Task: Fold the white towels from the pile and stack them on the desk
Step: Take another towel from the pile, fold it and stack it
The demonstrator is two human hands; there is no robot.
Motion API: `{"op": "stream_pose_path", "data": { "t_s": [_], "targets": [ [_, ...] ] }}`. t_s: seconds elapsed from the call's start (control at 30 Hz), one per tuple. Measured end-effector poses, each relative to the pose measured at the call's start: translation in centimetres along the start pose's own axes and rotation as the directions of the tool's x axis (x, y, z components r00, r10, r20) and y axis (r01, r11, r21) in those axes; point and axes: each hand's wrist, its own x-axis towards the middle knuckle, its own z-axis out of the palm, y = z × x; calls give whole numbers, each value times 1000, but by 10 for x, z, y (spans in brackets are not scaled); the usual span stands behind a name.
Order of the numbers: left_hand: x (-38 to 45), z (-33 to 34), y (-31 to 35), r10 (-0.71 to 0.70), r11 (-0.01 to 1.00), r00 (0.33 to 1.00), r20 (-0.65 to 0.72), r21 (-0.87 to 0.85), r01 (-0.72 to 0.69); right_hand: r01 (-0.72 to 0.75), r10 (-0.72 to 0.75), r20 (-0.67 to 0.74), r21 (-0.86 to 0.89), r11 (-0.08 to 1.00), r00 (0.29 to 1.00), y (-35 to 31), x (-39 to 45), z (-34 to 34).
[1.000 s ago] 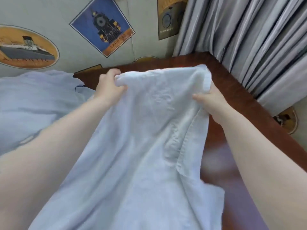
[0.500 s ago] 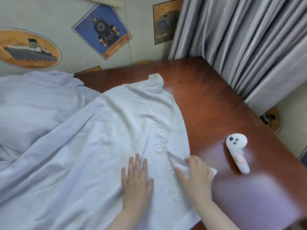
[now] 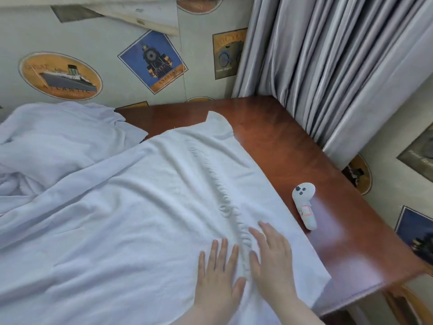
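Note:
A white towel lies spread over the reddish wooden desk, its far corner reaching toward the wall. A rumpled ridge runs down it between my hands. My left hand rests flat on the towel near its front edge, fingers straight and spread. Just right of the ridge, my right hand also lies flat on the cloth with straight fingers. The pile of white towels sits bunched at the left, partly under the spread one.
A white handheld controller lies on the bare wood right of the towel. Grey curtains hang along the desk's right side. The wall with posters stands behind. The desk's front right corner drops off near the bottom right.
A second ago both hands held the towel up by its top corners. It was then laid on the desk, and my right hand went from pinching its edge to lying flat.

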Motion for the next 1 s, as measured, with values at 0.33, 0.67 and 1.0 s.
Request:
{"op": "stream_pose_path", "data": {
  "t_s": [0.33,0.67,1.0],
  "targets": [
    [-97,-41,-95,-398,917,911,106,35,397,-69,102,252,-138,988,962,-53,-6,55],
    [-226,-67,-161,-774,626,627,91,-39,779,717,-611,715,223,661,340,-246,-96,104],
    [-374,-59,-252,-860,455,494,127,-246,856,747,-667,681,266,610,302,-406,-209,138]
  ]
}}
